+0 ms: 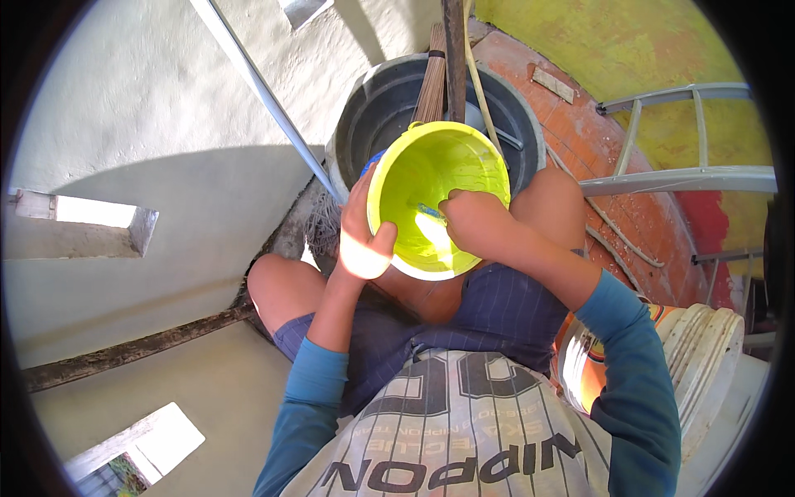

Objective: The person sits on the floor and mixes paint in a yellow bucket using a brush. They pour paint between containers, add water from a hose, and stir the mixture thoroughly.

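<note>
A yellow-green plastic bucket [468, 149] is tipped toward me above my lap, so I look down into it. My left hand [365, 236] grips its left side, thumb over the rim and fingers round the outside. Inside the bucket, my right hand [476, 222] is closed in a fist on a small blue object [430, 211]. Only its end shows, lying against the inner wall near the bottom; its kind is hidden by the fingers. A bright patch of sunlight falls on the bucket's floor.
Behind the bucket stands a large dark grey tub [352, 124] with a stick broom [431, 79] and poles. A metal ladder [679, 178] lies to the right. White pails [704, 373] are beside my right elbow. A metal pole [265, 95] leans at the left wall [149, 99].
</note>
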`<state>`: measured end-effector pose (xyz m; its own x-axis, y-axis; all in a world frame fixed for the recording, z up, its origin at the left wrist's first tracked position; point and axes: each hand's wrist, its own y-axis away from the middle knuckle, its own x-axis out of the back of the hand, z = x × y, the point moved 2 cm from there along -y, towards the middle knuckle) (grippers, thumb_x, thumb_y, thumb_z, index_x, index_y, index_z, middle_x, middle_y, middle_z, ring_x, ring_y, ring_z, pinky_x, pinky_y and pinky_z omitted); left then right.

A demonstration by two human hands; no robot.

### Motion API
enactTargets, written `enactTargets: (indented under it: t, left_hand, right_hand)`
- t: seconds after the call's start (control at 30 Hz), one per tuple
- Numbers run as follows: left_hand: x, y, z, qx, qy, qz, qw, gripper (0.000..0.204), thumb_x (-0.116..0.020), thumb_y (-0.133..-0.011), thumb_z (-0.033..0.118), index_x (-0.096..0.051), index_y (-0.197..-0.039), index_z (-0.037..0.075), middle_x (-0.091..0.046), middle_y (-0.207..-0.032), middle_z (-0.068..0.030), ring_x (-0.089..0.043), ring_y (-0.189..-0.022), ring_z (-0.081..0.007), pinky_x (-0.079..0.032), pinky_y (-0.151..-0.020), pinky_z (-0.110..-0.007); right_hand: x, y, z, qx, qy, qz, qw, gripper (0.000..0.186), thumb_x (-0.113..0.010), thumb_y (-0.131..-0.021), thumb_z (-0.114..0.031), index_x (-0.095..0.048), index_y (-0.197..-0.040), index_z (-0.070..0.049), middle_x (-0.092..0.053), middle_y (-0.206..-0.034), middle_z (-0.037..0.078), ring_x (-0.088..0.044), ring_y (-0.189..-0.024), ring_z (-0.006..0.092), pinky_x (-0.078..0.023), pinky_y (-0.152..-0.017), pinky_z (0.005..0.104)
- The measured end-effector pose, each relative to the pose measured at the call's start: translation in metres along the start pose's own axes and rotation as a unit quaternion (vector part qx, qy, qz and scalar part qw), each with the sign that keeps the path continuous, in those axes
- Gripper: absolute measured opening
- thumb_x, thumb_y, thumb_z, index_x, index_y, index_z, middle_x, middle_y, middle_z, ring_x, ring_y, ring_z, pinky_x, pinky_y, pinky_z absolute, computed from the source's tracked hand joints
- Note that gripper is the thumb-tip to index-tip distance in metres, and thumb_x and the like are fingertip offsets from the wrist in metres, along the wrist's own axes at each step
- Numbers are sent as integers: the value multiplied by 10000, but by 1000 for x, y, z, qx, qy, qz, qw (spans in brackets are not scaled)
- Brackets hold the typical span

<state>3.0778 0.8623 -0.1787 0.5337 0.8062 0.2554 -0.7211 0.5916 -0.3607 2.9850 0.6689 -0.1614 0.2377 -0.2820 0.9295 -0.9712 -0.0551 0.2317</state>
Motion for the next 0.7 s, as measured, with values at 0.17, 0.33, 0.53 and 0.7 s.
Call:
enactTargets:
  t: [0.17,0.33,0.53,0.7]
  left_hand:
    - [0,1,3,7,15,16,1000,744,-494,-724,80,-447,-1442,-109,-531,-1431,-303,-488,-1380,-426,-341,-1188,-463]
    - [2,2,2,26,42,19,999,759,-483,-722,65,-434,-1461,-102,-534,-1425,-289,-506,-1365,-403,-361,-1170,-434]
    - [1,0,-2,31,71,16,997,752,-490,-732,75,-432,-1461,-100,-523,-1434,-295,-500,-1368,-412,-355,-1177,-447]
    - [2,-2,-1,8,19,-6,1000,749,-514,-739,102,-434,-1454,-105,-513,-1446,-302,-478,-1384,-429,-336,-1190,-465]
  right_hand:
    - [2,-3,-17,-4,-97,-7,995,239,-638,-828,-119,-732,-992,28,-688,-922,219,-689,-857,398,-555,-800,483]
    - [6,-15,-29,10,-166,60,984,223,-639,-850,-99,-726,-1000,40,-687,-937,234,-684,-881,410,-546,-814,490]
    - [15,-37,-21,-6,-174,145,974,234,-666,-892,-98,-719,-1086,22,-691,-983,232,-682,-929,412,-539,-858,487]
    - [20,-37,-6,-7,-122,169,978,237,-663,-897,-94,-692,-1110,8,-678,-1007,221,-677,-907,418,-543,-825,490]
